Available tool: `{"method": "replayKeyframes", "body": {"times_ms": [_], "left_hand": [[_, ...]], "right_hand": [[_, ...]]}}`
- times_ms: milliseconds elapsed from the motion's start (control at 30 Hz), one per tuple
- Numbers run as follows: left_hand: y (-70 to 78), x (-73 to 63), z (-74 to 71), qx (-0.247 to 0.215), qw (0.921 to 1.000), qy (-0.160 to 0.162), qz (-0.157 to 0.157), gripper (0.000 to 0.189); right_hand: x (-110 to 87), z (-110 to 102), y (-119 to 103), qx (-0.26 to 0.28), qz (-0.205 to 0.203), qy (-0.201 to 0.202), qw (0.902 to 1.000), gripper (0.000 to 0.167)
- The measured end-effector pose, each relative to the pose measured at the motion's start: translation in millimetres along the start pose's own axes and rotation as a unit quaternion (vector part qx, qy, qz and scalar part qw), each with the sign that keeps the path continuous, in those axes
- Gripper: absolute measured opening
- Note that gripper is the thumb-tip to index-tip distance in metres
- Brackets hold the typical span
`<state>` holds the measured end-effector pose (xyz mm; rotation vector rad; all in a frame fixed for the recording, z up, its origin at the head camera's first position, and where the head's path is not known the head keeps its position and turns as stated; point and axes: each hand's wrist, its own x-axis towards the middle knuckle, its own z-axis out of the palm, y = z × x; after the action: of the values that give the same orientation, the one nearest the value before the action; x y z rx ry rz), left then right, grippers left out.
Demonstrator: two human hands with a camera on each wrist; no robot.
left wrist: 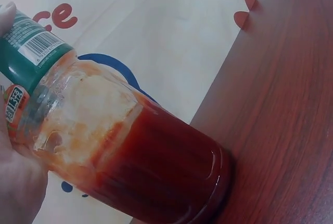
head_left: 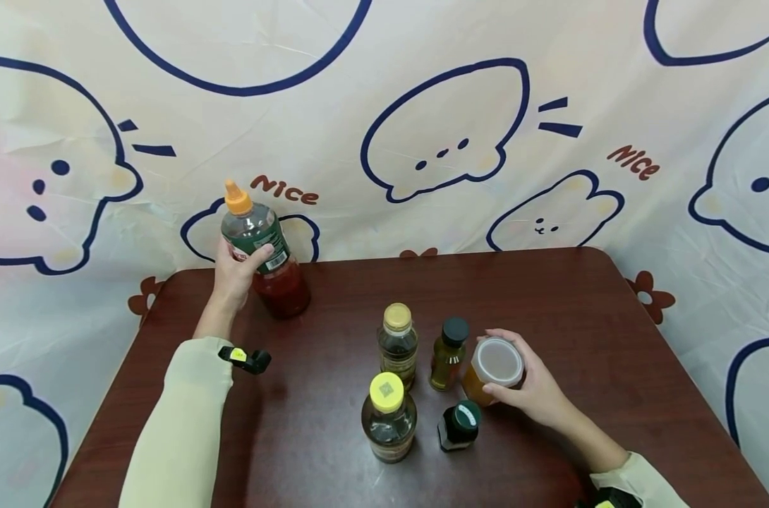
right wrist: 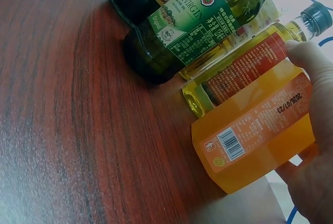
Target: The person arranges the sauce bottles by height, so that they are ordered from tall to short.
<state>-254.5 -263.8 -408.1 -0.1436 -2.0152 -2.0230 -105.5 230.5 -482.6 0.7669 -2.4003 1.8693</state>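
At the back left, my left hand [head_left: 233,281] grips a big clear squeeze bottle [head_left: 284,291] round its green label. This bottle has an orange nozzle and is partly filled with red sauce; its base is at the tabletop. On the right, my right hand [head_left: 540,388] holds an orange-filled jar [head_left: 497,360] with a whitish lid, thumb and fingers on opposite sides. The right wrist view shows the orange label with a barcode on the jar [right wrist: 250,135]. Close beside it stands a slim oil bottle [head_left: 446,363] with a dark cap and a red label.
A small olive oil bottle [head_left: 458,427] with a green cap stands in front of the slim one. Left of these are a yellow-capped bottle [head_left: 389,429] and a pale-gold-capped bottle [head_left: 398,349]. The brown table [head_left: 321,423] meets a printed cloth [head_left: 435,35] behind.
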Motion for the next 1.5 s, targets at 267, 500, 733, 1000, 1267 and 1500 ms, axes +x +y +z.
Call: {"method": "replayKeyframes", "body": {"times_ms": [267, 500, 733, 1000, 1267, 1500], "left_hand": [[1.3, -0.6, -1.0, 0.017, 0.9998, 0.003, -0.009, 0.062], [6.5, -3.4, -4.4, 0.092, 0.995, -0.004, -0.038, 0.072], [8.2, -8.4, -11.3, 0.112, 0.9933, -0.007, -0.026, 0.075], [12.4, -18.4, -24.4, 0.13, 0.9915, 0.006, 0.005, 0.079], [23.9, -42.1, -37.0, 0.201, 0.9792, -0.03, 0.002, 0.074], [34.5, -71.4, -46.8, 0.237, 0.9695, -0.06, 0.017, 0.069]], "right_hand": [[1.2, 0.0, -1.6, 0.003, -0.007, 0.003, 1.0, 0.079], [0.2, 0.0, 1.7, 0.002, -0.005, 0.002, 1.0, 0.079], [-0.8, 0.0, 3.3, 0.001, -0.003, 0.001, 1.0, 0.079], [-0.5, -0.2, 2.4, 0.002, 0.003, 0.004, 1.0, 0.079], [0.9, 0.8, 0.4, 0.001, -0.004, 0.004, 1.0, 0.079], [0.8, 0.0, -3.5, -0.002, 0.012, 0.005, 0.9999, 0.079]]}}
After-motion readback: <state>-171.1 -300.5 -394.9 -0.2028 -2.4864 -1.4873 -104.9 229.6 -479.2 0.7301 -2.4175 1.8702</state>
